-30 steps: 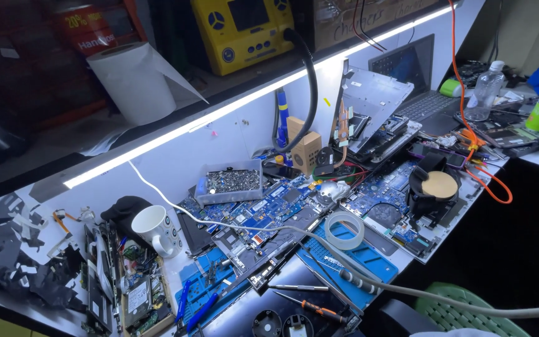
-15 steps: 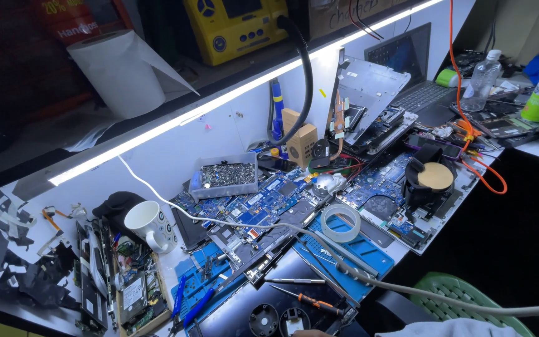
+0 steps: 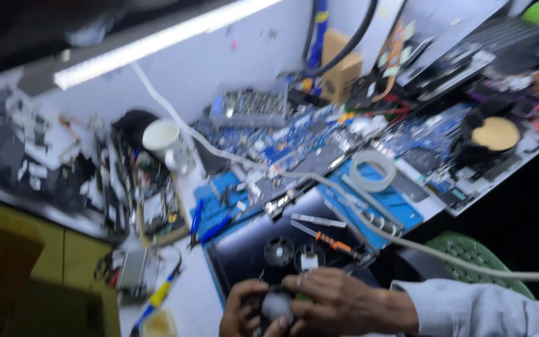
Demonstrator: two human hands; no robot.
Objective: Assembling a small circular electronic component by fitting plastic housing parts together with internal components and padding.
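Both my hands are at the bottom edge of the head view, closed around one small dark round part with a pale centre (image 3: 276, 306). My left hand (image 3: 242, 310) grips its left side. My right hand (image 3: 338, 304), in a light grey sleeve, covers its right side. They hover over a dark open laptop base (image 3: 244, 249) holding two round black fans (image 3: 294, 253). The frame is blurred, so I cannot make out the part's details.
A white mug (image 3: 165, 140), blue circuit boards (image 3: 294, 143), a roll of tape (image 3: 373, 170), an orange-handled screwdriver (image 3: 332, 240) and a white cable (image 3: 419, 246) crowd the white bench. A cardboard box (image 3: 341, 68) stands at the back. A green stool (image 3: 469, 253) sits right of the bench.
The view has tipped down and closer to the bench. My two hands, earlier out of view, now show at the bottom holding the round part.
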